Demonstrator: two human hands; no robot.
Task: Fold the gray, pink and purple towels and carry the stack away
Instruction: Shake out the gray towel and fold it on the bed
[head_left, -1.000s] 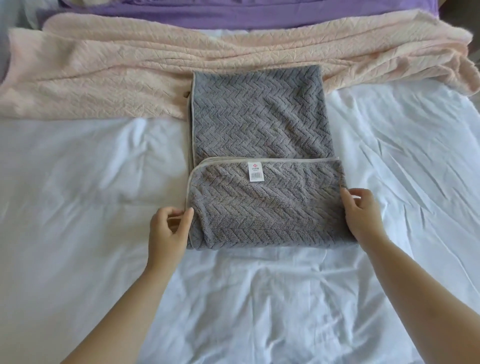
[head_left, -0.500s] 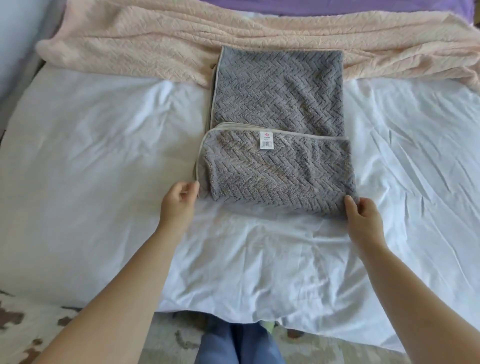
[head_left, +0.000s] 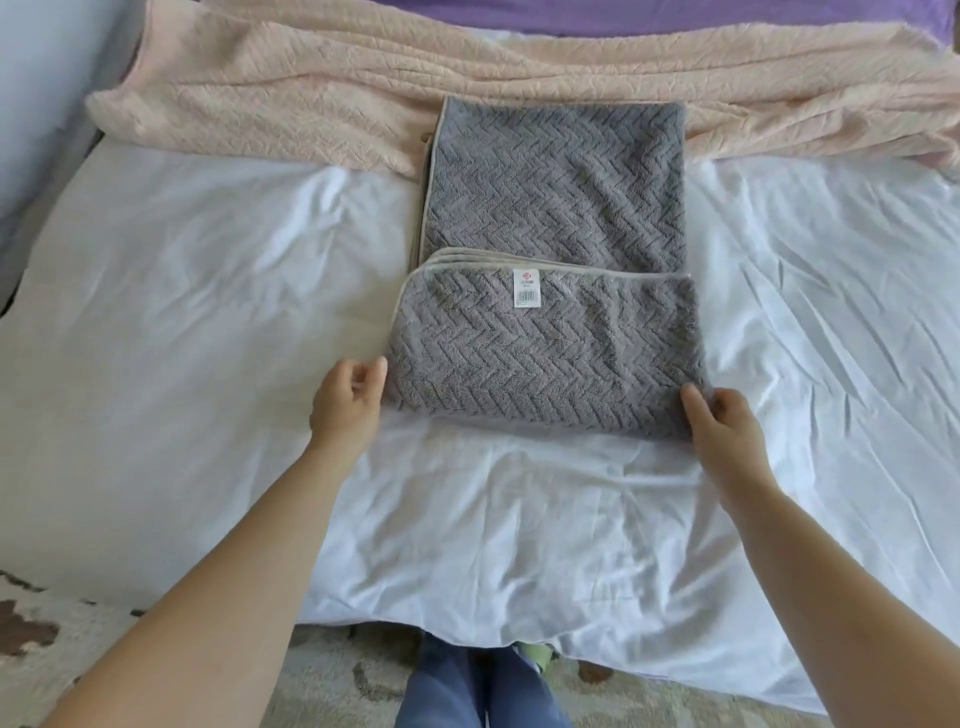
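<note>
your left hand (head_left: 347, 402) sits curled at the near-left corner of the gray towel (head_left: 550, 208), can't tell if it grips. right hand (head_left: 727, 423) pinches the near-right corner, thumb on top. pink towel (head_left: 311, 93) lies under its far end.

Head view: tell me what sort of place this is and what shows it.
Most likely a bedroom. A wrinkled white sheet is spread over a wide, soft surface, its near edge hanging toward a patterned rug on the floor. The gray towel and pink towel lie on the sheet.

One gray towel (head_left: 556, 182), one pink towel (head_left: 311, 88), one purple towel (head_left: 675, 15), one left hand (head_left: 345, 405), one right hand (head_left: 727, 421).
</note>
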